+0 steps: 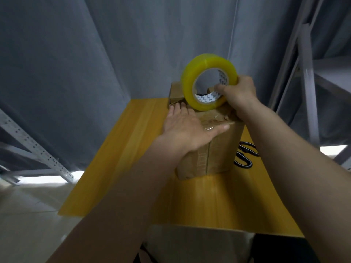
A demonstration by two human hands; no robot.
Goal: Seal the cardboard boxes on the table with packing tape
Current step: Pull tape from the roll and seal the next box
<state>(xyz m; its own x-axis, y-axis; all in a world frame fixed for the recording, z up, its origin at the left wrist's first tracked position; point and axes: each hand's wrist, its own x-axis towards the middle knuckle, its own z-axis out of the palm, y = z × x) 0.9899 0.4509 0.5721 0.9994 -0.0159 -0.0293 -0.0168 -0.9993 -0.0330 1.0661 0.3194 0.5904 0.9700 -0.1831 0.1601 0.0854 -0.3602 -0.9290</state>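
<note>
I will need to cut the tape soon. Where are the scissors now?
The scissors lie on the yellow table, right of the near box, under the right forearm.

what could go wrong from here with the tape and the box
The left hand only presses flat on the near box, so a hard pull on the tape roll gripped by the right hand could perhaps drag or tip the box.

The tape already on the box top looks wrinkled, so the new strip may crease and seal poorly.

The scissors lie close beside the box; a sliding box could knock them.
</note>
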